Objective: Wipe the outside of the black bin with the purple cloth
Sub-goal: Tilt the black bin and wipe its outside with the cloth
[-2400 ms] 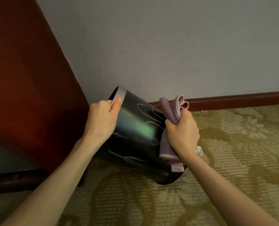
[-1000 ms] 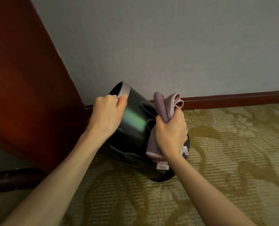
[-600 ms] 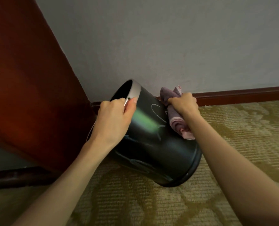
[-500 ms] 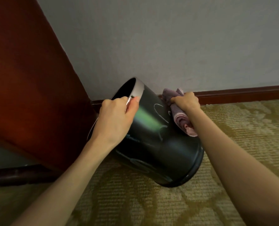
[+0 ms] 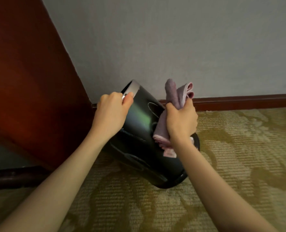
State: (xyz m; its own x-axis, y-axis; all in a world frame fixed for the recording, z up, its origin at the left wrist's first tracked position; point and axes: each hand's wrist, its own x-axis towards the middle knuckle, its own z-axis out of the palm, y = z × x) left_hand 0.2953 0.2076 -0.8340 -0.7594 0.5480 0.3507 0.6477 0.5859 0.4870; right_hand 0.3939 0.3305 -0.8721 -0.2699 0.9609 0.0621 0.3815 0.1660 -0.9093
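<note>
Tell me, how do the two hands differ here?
The left hand grips the silver rim of the bin; the right hand is fisted round the purple cloth. The left hand sits at the bin's mouth; the right hand lower, against its side. Both are tightly curled.

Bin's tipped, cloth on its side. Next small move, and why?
Probably slide the cloth down the wall toward the base. The left hand grips the rim and holds the bin tilted on the carpet, so it looks steady. The right hand holds the bunched cloth against the mid-wall, and the wall below it is uncovered.
</note>
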